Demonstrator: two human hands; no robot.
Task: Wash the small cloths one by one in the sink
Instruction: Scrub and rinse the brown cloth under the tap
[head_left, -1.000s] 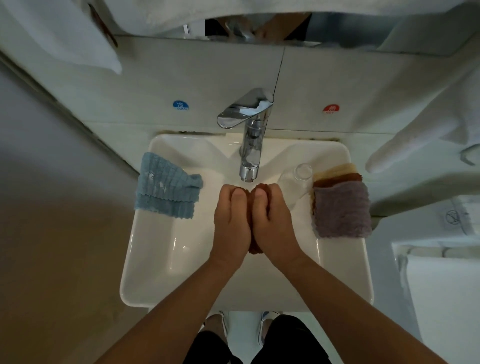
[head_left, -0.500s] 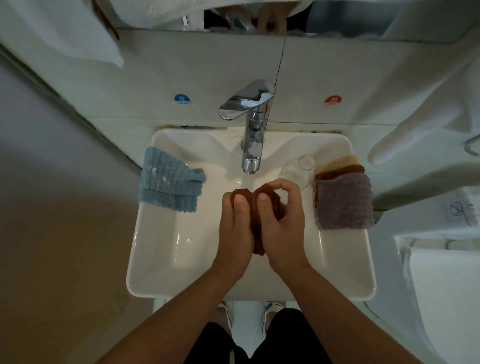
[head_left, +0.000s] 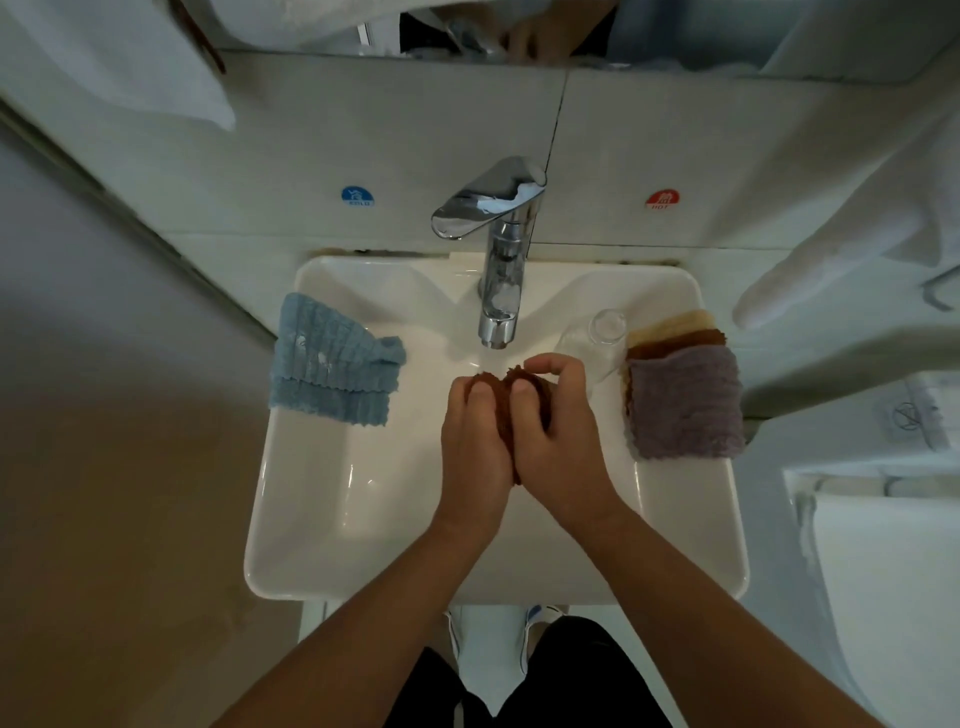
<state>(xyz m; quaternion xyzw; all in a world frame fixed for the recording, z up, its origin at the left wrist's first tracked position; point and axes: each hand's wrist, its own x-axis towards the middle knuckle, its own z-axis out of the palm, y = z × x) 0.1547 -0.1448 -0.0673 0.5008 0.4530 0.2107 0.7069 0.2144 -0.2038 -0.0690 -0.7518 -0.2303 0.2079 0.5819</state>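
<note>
At the left edge of the frame one blue cloth (head_left: 332, 361) lies draped over the left rim of the white sink (head_left: 306, 499). In the centre, just below the spout of the single chrome tap (head_left: 501, 260), my left hand (head_left: 475, 441) and my right hand (head_left: 558, 436) press together over the basin, fingers of both curled round one brown cloth (head_left: 506, 410) bunched between them; my right thumb and forefinger pinch its top fold. Right of the tap one clear glass (head_left: 597, 338) lies on the sink's ledge. At the right rim sits a stack of three cloths (head_left: 680, 395): purple on top, brown beneath, cream at the back. On the wall above, one blue sticker (head_left: 357, 196) and one red sticker (head_left: 663, 199).
</note>
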